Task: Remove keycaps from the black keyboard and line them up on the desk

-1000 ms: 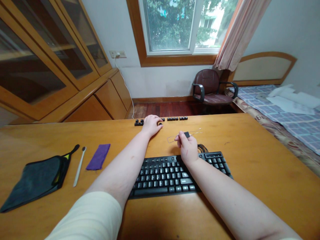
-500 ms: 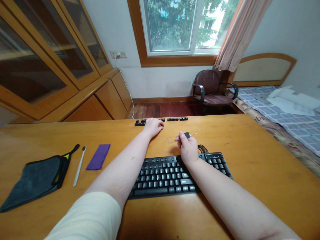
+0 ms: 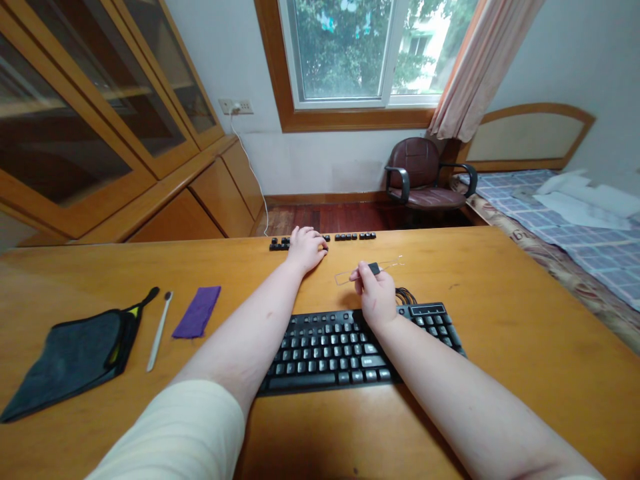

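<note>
My right hand [image 3: 379,295] is closed around the black handle of a wire keycap puller [image 3: 373,268], held above the far edge of the black keyboard [image 3: 320,383]. Its thin wire loops stick out on both sides of the fingers. Farther off, near the desk's back edge, my left hand [image 3: 306,251] lies over the row of loose black keycaps [image 3: 280,246], its fingers stretched out and a little apart. It covers part of that row, so what lies under the fingers is hidden. More loose keycaps [image 3: 346,237] stand to its right.
On the left of the wooden desk [image 3: 525,320] lie a dark grey cloth [image 3: 83,347], a toothbrush [image 3: 160,333] and a folded purple cloth [image 3: 197,312]. A coiled black cable [image 3: 406,297] sits behind the keyboard. Beyond the desk stands a brown armchair [image 3: 417,170].
My left hand's fingers have stretched out farther over the keycaps. My right hand keeps its place with the keycap puller.
</note>
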Tool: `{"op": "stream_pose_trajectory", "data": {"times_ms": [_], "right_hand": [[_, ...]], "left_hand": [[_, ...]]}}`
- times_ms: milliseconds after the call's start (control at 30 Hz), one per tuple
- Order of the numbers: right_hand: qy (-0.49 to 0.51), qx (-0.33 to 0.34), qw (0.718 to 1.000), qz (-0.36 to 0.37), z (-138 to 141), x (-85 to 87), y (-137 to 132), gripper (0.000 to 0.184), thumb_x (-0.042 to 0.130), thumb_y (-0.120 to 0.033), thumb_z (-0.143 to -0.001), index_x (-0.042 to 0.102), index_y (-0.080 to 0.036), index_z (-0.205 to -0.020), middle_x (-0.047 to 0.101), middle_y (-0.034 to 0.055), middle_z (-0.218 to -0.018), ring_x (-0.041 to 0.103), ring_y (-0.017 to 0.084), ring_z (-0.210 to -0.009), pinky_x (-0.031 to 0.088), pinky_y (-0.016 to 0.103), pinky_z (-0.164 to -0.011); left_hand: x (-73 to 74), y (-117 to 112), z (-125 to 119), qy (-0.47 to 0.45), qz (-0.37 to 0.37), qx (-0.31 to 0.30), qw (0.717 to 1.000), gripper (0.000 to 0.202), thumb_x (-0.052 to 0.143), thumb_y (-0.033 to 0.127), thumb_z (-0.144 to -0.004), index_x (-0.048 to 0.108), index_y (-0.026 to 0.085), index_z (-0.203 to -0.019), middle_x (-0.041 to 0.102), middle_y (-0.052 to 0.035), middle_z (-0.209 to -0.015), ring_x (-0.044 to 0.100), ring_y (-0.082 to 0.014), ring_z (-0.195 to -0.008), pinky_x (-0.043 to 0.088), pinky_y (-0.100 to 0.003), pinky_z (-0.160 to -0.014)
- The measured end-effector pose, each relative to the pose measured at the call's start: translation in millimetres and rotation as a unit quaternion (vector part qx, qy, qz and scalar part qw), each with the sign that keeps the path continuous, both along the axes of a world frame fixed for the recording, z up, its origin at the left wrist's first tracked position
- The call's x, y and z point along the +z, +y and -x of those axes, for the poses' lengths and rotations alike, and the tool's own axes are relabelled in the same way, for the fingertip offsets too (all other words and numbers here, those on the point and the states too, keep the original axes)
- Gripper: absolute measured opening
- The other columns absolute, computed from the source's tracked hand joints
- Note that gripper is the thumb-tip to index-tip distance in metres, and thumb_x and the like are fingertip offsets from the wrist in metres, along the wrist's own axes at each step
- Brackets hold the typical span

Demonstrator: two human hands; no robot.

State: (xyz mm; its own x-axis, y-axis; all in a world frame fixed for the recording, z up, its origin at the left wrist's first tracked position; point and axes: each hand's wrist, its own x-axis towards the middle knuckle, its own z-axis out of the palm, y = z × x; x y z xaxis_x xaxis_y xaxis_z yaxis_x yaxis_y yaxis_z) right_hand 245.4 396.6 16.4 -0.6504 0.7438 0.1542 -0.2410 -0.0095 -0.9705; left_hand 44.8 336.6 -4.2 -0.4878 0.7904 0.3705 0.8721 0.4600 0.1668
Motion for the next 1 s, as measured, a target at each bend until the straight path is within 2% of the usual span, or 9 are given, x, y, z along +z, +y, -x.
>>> {"op": "stream_pose_trajectory", "data": {"times_ms": [167, 467, 1000], "right_hand": [[-0.002, 0.005, 1.000, -0.007, -1, 0.4, 0, 0.041, 0.052, -0.049, -0.082, 0.061, -0.014, -0.061, 0.043, -0.0037, -0.045, 0.039, 0.009, -0.044, 0.030, 0.024, -0.048], [0.012, 0.012, 1.000, 0.005, 1, -3.1, 1, 0.040, 0.054, -0.048, -0.081, 0.061, -0.014, -0.061, 0.044, -0.0036, -0.045, 0.039, 0.008, -0.043, 0.029, 0.024, -0.047], [0.004, 0.015, 1.000, -0.003, -1, 1.0, 0, 0.040, 0.053, -0.047, -0.082, 0.061, -0.014, -0.061, 0.042, -0.0042, -0.043, 0.038, 0.008, -0.042, 0.030, 0.023, -0.047]], "left_hand": [[-1.3, 0, 0, -0.013, -0.010, 0.020, 1.000, 0.007, 0.064, 0.030, -0.071, 0.068, 0.026, -0.076, 0.061, -0.0033, -0.106, 0.033, -0.0292, -0.122, 0.006, -0.055, -0.109], [-2.8, 0, 3, -0.013, 0.003, 0.019, 1.000, 0.013, 0.062, 0.033, -0.072, 0.067, 0.028, -0.083, 0.061, -0.0031, -0.107, 0.038, -0.0271, -0.119, 0.016, -0.049, -0.108], [-10.2, 0, 10, -0.008, -0.025, 0.073, 0.997, 0.009, 0.061, 0.029, -0.072, 0.067, 0.027, -0.079, 0.062, -0.0019, -0.104, 0.038, -0.0272, -0.119, 0.016, -0.050, -0.108]]}}
